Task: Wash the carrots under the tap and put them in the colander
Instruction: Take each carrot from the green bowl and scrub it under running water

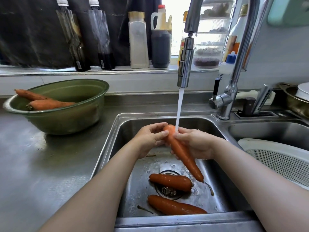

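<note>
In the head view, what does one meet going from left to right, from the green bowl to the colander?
From the left: green bowl → left hand → held carrot → right hand → white colander.

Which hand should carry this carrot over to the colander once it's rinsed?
Right, probably. The right hand grips the carrot around its middle, and the colander sits in the basin on that side; the left hand only holds the top end.

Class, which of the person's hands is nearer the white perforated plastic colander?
Right. The right hand, gripping the wet orange carrot, sits just left of the white perforated colander; the left hand is farther left, beyond the carrot.
</note>
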Demonstrator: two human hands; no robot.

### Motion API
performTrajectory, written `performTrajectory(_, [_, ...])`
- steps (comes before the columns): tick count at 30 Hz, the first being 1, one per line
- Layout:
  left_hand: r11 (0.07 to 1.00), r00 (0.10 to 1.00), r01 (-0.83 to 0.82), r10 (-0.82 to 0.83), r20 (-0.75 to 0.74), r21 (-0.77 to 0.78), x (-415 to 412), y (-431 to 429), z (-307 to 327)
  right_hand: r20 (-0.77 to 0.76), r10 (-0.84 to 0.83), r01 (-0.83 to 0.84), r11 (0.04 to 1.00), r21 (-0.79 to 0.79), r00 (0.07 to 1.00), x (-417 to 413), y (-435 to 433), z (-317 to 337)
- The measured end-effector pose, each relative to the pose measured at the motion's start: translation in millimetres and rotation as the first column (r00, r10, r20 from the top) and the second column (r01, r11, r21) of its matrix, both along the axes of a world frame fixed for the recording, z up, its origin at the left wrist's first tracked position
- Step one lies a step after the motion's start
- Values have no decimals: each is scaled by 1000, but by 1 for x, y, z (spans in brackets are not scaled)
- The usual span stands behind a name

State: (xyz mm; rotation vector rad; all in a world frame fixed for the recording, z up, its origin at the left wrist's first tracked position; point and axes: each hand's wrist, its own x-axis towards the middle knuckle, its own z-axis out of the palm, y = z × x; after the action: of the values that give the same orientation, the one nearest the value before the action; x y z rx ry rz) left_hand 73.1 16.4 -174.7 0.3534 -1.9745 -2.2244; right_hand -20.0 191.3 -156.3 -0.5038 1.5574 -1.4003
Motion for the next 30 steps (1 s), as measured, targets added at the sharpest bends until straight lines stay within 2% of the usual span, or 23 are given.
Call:
performTrajectory(2, [999, 1000, 24, -23, 8, -40, 1, 0, 1, -15, 1, -1, 1000, 1, 1000, 1, 0, -1])
performTrajectory(6, [997, 999, 32, -33, -13, -66, 2, 4, 2, -222, -111, 135, 986, 99, 969, 9, -10, -2])
performTrajectory(8, [995, 999, 35, -37, -23, -97, 3, 7, 3, -267, -178, 211, 973, 98, 947, 12, -16, -2])
performTrajectory(12, [993, 999, 15, -20, -42, -114, 3, 12, 5, -229, -201, 229, 968, 103, 952, 11, -15, 0])
performTrajectory(16, [981, 1000, -5, 1, -20, -195, 6, 8, 3, -72, -87, 94, 990, 104, 994, 5, -4, -1])
performTrajectory(18, [986, 1000, 2, -5, -16, -169, 7, 7, 4, -23, -31, 32, 997, 64, 999, 3, -1, 0])
performTrajectory(24, [994, 999, 9, -13, -34, -108, 3, 13, 5, -184, -212, 236, 964, 123, 960, 11, -16, -2])
performTrajectory(27, [990, 1000, -17, 14, -25, -139, 3, 13, 4, -142, -239, 257, 958, 129, 961, 10, -14, -1])
performTrajectory(30, [992, 1000, -5, 4, -9, -130, 4, 7, 1, -53, -155, 160, 982, 105, 987, 4, -6, -1])
